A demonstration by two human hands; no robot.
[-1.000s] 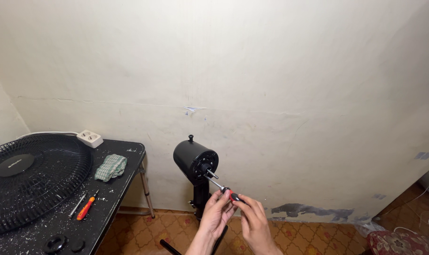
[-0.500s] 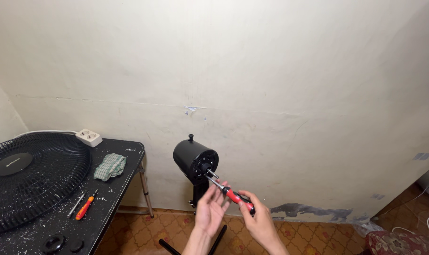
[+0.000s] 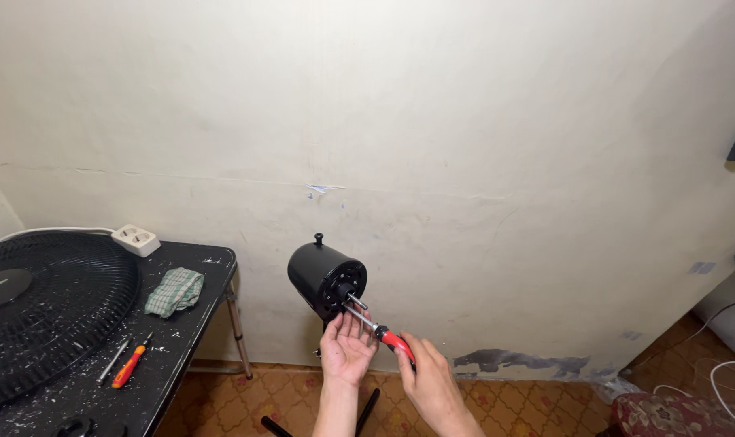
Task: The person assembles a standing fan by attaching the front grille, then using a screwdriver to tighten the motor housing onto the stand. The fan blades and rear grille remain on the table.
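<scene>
- The right hand [image 3: 432,382] grips the red handle of a screwdriver [image 3: 381,331], fingers wrapped closed round it, low in the view at about 6 o'clock.
- The screwdriver's long axis runs on a slant: the handle sits at the lower right and the metal shaft points up and to the left, toward 10 o'clock.
- Its tip meets the front face of the black fan motor housing [image 3: 323,273], just below the short motor shaft that sticks out of that face.
- The left hand [image 3: 345,350] is open, palm up and fingers spread loosely, cupped just under the metal shaft; whether the fingers touch the shaft cannot be told.
- The motor housing is a black drum lying on its side, its front face turned toward 4 o'clock, a small knob on top, mounted on a black stand against the pale wall [image 3: 465,121].
- At 9 o'clock a black table [image 3: 181,340], speckled with white, carries a round black fan grille [image 3: 44,307], a checked green cloth [image 3: 173,291], a white power strip [image 3: 135,239] and a small orange screwdriver [image 3: 129,366] lying beside a thin metal tool.
</scene>
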